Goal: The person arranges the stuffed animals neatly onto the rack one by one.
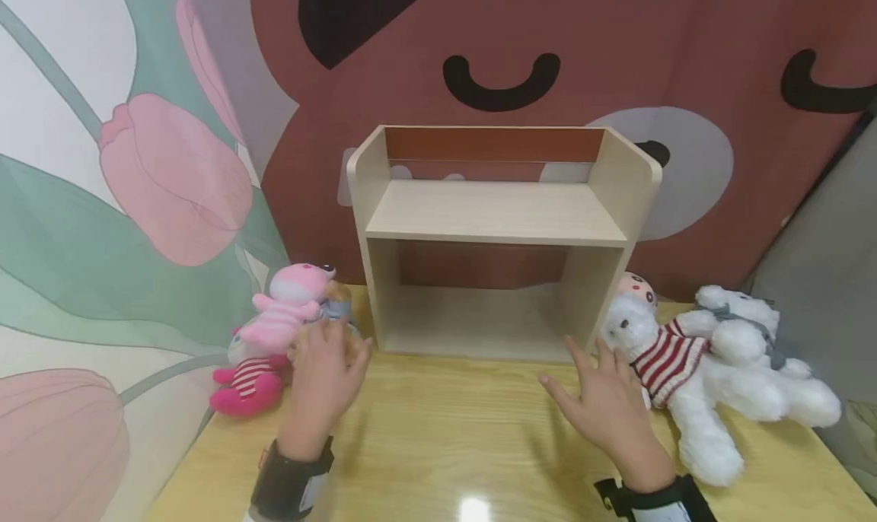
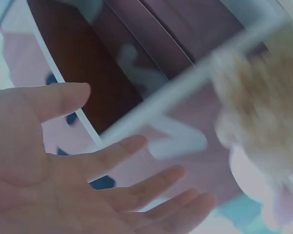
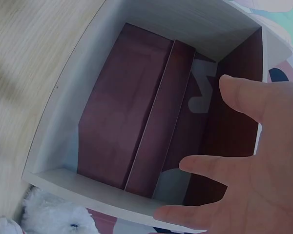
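In the head view my left hand (image 1: 323,377) reaches toward the plush toys on the left, its fingers spread and relaxed. A tan fluffy toy (image 2: 263,102) lies beyond its fingertips in the left wrist view, apart from them. Beside that hand are a pink-and-white plush toy (image 1: 277,320) and a hot-pink one with a striped shirt (image 1: 250,389). My right hand (image 1: 610,404) extends with parted fingers between the wooden shelf (image 1: 496,211) and a white plush bear (image 1: 630,328) in a red-striped sweater. Whether it touches the bear I cannot tell.
The two-tier shelf stands at the back of the light wooden table (image 1: 438,431). A second white plush (image 1: 743,313) with a grey scarf lies at the right, and a doll's face (image 1: 637,288) peeks out behind the bear. Printed curtains (image 1: 479,20) hang behind.
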`<act>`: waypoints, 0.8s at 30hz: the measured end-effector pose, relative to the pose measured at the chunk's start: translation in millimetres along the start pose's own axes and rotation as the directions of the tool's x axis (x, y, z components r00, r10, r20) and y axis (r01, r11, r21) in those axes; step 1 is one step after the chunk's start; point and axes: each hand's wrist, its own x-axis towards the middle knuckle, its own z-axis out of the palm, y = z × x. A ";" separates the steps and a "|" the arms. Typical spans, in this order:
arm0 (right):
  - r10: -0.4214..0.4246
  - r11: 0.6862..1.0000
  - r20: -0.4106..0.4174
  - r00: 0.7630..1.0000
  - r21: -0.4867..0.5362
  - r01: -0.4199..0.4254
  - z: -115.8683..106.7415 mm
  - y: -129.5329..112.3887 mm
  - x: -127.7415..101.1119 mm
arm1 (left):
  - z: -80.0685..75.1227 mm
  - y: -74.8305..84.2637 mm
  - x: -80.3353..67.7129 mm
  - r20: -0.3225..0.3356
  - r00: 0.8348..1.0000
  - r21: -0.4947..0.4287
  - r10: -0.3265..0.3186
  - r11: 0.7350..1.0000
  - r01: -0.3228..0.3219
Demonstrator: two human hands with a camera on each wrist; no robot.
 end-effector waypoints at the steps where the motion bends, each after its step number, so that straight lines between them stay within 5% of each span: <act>1: 0.001 1.000 0.002 1.000 0.003 -0.001 -0.1 1.1 -0.6 | -4.1 -6.1 2.6 -0.011 1.000 0.002 -0.017 1.000 0.017; 7: -0.012 1.000 0.021 1.000 0.002 0.012 1.8 0.4 -0.5 | -19.7 -48.0 11.4 0.001 0.996 0.043 -0.086 0.995 0.086; 11: -0.028 1.000 0.011 1.000 0.000 0.028 2.4 -0.7 1.2 | -18.8 -68.2 8.8 0.039 0.998 0.091 -0.050 0.995 0.046; 16: -0.032 0.999 0.018 0.999 0.019 0.031 5.6 0.2 2.1 | -4.4 -80.4 2.3 0.113 0.994 0.095 0.011 0.995 -0.022; 24: -0.029 0.999 0.017 0.999 0.033 0.029 9.6 1.2 1.9 | 7.0 -85.6 3.9 0.091 0.996 0.057 0.007 0.998 -0.012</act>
